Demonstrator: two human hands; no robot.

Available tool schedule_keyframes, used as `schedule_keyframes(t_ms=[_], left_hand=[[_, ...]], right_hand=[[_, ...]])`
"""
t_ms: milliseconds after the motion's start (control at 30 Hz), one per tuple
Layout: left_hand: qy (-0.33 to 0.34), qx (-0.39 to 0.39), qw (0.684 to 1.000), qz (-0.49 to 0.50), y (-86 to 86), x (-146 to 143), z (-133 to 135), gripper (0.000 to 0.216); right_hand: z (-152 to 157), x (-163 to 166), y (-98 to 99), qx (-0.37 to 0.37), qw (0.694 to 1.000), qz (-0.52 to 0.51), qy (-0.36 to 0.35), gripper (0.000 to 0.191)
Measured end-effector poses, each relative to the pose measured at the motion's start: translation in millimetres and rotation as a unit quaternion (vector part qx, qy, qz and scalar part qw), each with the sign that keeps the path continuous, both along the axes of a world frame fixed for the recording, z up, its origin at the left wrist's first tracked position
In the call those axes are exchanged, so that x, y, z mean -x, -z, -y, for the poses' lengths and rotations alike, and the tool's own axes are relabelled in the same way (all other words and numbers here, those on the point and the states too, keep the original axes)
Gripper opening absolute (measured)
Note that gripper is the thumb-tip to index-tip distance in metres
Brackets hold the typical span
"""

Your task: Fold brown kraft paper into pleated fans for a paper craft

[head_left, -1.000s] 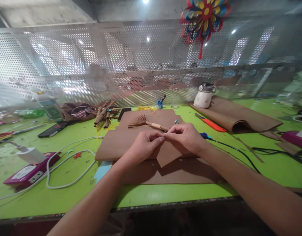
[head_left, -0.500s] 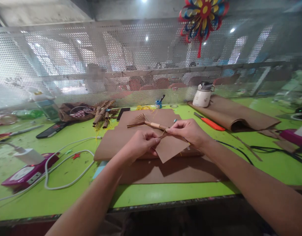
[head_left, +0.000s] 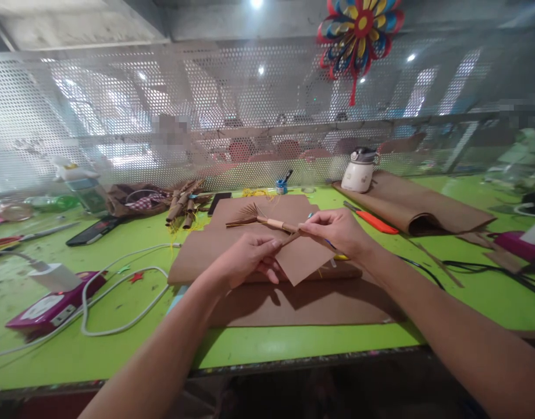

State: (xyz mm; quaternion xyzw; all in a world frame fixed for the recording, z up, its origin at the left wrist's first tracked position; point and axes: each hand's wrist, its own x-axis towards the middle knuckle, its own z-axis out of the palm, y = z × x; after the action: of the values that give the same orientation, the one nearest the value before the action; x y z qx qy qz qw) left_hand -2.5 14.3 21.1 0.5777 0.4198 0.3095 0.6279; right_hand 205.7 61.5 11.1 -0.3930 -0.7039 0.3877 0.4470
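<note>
My left hand and my right hand both pinch one small sheet of brown paper above the table, each at an upper corner, and its lower point hangs down. The edge between my fingers looks rolled or folded. Under it lies a stack of larger brown sheets on the green table. Just beyond my hands a rolled brown paper stick with a fringed fan end rests on the stack.
An orange utility knife and a folded brown paper roll lie to the right, near a white jug. To the left are a white cable, a pink box, a phone and several paper sticks. A perforated metal screen closes the back.
My hands have drawn apart along the sheet's top edge. The right hand has risen and moved right, and the sheet now hangs open between them.
</note>
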Motion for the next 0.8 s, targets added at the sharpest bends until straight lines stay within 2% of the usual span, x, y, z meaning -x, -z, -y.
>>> schedule_keyframes(t_ms=[167,367,500,667,800], left_hand=[[0.006,-0.060,0.998,-0.023,-5.5,-5.3,3.8,0.021],[-0.032,-0.092,0.994,-0.038,-2.7,-7.7,2.9,0.020],[-0.054,-0.089,0.994,0.017,3.0,-4.6,-0.7,0.024],[-0.040,-0.063,0.992,0.097,4.3,-0.6,-2.7,0.031],[-0.093,-0.034,0.994,0.047,3.9,-1.5,-1.4,0.030]], right_hand=[[-4.1,-5.5,0.9,0.019,0.999,0.004,-0.025,0.038],[-4.9,-4.7,2.4,0.015,0.999,-0.012,-0.027,0.037],[-3.0,-1.6,0.5,-0.034,0.999,-0.012,0.017,0.036],[-1.9,0.4,1.0,-0.082,0.995,-0.002,0.056,0.034],[-4.2,1.0,4.7,-0.101,0.993,-0.012,0.056,0.029]])
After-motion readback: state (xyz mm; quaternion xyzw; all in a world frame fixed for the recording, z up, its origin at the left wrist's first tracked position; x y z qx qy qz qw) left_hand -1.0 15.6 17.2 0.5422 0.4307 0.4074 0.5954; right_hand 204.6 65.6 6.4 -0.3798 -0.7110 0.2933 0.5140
